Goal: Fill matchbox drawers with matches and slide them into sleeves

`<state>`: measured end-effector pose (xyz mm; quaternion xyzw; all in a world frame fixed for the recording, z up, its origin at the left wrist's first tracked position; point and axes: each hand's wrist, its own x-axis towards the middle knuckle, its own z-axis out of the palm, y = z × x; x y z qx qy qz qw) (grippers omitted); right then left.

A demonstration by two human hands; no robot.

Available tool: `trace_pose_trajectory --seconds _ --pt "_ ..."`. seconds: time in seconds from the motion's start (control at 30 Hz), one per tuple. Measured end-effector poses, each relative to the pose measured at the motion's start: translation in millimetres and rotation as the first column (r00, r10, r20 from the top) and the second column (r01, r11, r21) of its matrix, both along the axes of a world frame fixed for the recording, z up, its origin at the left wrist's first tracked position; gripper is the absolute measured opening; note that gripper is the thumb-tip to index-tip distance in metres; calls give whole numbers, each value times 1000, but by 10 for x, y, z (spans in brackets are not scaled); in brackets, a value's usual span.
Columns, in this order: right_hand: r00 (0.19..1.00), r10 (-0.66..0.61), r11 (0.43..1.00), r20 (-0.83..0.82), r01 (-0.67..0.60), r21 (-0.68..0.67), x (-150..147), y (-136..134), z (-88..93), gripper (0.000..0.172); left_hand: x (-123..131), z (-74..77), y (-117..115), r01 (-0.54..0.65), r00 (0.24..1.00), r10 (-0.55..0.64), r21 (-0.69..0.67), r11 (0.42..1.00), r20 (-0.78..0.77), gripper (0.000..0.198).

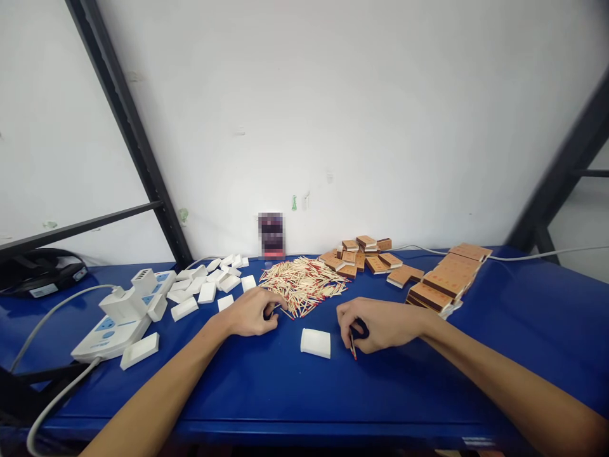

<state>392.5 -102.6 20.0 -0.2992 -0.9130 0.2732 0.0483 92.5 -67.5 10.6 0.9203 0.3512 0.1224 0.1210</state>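
My left hand [254, 311] is at the near left edge of a pile of red-tipped matches [304, 282]. Its index finger reaches to the matches, and the thumb stands a little apart from it. My right hand [364, 324] is closed in a pinch on a few matches [353, 348], their red tips pointing down toward the table. How many it holds is partly hidden by the fingers. Between my hands a small white matchbox tray [315, 343] lies on the blue table [285, 393].
Several white matchbox trays [207, 292] lie scattered at left, beside a power strip [111, 333] with plugs and cables. Brown matchbox sleeves [349, 259] are heaped behind my right hand. Matchboxes [447, 276] stand in rows at right. A pixelated package [271, 235] leans on the wall.
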Motion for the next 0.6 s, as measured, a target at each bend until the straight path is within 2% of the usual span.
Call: trace_pose_trajectory --seconds 0.1,0.2,0.27,0.37,0.53,0.6 --pt "1000 -15 1000 -5 14 -8 29 38 1 24 25 -17 -9 19 1000 -18 -61 998 10 24" --pt "997 -64 997 -35 65 37 40 102 -39 22 40 -9 -25 25 1000 -25 -62 998 4 18" --pt "986 -152 979 -73 160 125 27 157 -96 16 41 8 -36 24 1000 -24 -56 998 -3 14" --pt "950 -281 915 -135 307 261 -55 220 -210 15 39 27 -46 31 999 -32 -57 998 -10 13" --pt "925 -307 906 -225 356 230 -343 182 -348 16 95 -39 -44 78 997 -76 -68 995 32 19" --pt "933 -258 908 -253 323 268 -435 144 -370 15 147 -90 -48 117 991 -113 -52 992 73 20"
